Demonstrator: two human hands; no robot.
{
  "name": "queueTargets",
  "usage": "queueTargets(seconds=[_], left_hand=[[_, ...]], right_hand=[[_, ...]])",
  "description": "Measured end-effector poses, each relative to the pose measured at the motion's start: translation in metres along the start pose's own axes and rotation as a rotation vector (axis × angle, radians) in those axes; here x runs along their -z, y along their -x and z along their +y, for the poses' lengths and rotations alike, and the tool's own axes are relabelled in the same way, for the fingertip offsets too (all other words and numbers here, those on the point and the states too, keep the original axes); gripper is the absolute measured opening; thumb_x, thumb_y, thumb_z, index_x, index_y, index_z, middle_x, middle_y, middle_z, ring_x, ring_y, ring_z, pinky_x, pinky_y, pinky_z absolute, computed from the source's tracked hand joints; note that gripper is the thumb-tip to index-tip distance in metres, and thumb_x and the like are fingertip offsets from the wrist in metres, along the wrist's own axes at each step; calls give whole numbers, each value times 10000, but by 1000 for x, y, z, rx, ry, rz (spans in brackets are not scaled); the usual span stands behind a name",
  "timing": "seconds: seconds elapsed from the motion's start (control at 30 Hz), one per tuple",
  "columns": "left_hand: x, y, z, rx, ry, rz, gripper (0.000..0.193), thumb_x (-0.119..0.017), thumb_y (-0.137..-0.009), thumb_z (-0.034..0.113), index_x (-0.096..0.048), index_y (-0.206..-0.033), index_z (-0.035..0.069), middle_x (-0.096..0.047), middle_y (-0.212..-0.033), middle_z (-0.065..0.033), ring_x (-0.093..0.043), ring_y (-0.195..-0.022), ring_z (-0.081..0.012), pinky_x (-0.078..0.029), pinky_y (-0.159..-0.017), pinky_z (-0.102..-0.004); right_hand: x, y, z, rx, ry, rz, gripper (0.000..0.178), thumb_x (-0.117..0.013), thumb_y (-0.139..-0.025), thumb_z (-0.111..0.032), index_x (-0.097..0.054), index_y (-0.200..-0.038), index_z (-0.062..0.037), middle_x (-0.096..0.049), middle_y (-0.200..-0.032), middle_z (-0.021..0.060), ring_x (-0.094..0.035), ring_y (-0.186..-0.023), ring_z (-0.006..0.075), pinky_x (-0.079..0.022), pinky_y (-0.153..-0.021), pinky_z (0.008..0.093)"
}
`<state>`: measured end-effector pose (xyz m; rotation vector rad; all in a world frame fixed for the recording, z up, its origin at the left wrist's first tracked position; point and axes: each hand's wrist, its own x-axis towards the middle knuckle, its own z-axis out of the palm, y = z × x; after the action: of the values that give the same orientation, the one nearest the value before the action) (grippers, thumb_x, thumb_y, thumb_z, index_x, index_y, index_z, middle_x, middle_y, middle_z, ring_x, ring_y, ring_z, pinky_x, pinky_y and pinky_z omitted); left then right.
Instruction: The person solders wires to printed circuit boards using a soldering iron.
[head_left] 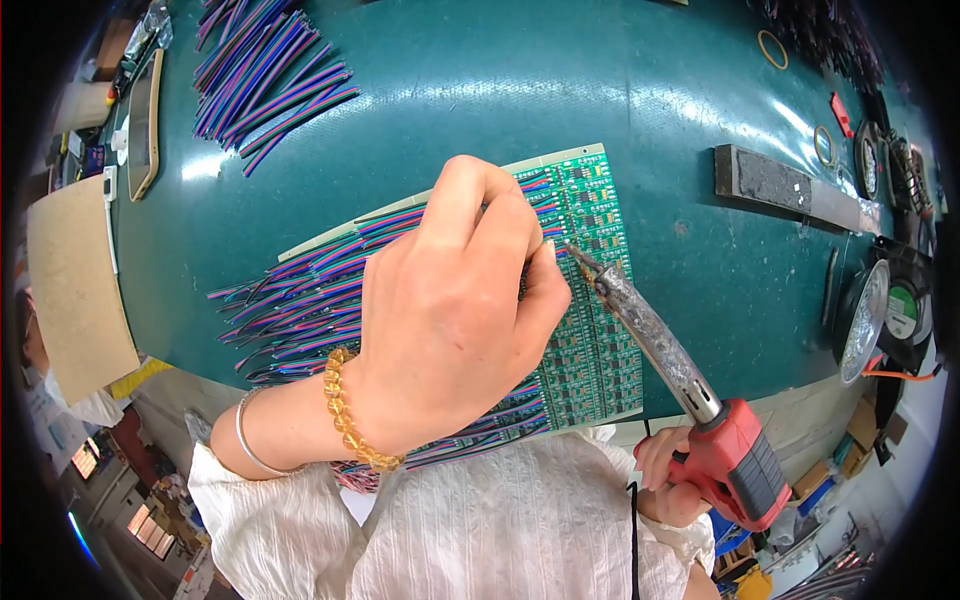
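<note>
My left hand [455,290] lies over a green circuit board panel [605,360], its thumb and fingers pinched together above the soldered rows. The ends of thin multicoloured wires [300,300] run under it, and a wire seems to be in the pinch, though the fingertips partly hide it. In my right hand [668,478] is a soldering iron [655,340] with a red and black handle. Its tip points up and left, at the board just beside my left fingertips. Rows of wires trail from the board toward the left.
A bundle of loose wires [265,75] lies at the far left of the green table. At right are a dark rectangular block [765,185], a shiny metal dish [865,320] and a small fan [905,310]. A phone [147,125] and brown cardboard [80,285] sit at left.
</note>
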<state>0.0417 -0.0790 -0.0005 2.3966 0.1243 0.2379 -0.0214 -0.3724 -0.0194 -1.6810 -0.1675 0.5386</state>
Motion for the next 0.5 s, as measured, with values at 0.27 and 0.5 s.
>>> queueTargets(seconds=[0.27, 0.5], left_hand=[[1, -2, 1, -5, 20, -8, 165, -681, -740, -53, -532, -765, 13, -542, -874, -124, -556, -689, -230, -449, -558, -326], [3, -3, -1, -2, 36, -25, 165, -685, -739, -50, -531, -759, 8, -546, -867, -126, -562, -698, -238, -451, -563, -331]], right_hand=[[-11, 24, 15, 95, -213, 180, 769, -618, -825, -635, -495, -1228, 8, -498, -514, -2, -464, -403, 134, -401, -431, 283], [-9, -5, -1, 132, -350, -13, 746, -574, -870, -612, -472, -1244, 25, -510, -509, 22, -480, -406, 150, -403, -434, 306]])
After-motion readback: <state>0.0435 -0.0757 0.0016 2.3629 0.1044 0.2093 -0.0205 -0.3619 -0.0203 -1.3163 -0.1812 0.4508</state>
